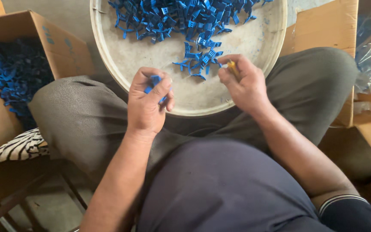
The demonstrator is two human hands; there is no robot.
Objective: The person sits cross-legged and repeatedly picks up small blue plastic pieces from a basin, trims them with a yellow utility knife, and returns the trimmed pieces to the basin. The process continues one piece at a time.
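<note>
Your left hand (147,103) and right hand (243,83) are bare: no gloves, rings or watch visible. Both forearms are uncovered up to the frame's bottom edge. At your right elbow, a rolled dark navy sleeve (353,212) shows, its cuff trimmed with two thin white stripes. Your torso is covered by a dark navy shirt (220,184), plain, smooth fabric, no visible print. Your trousers (78,116) are grey-olive with a fine woven texture, creased at both knees.
</note>
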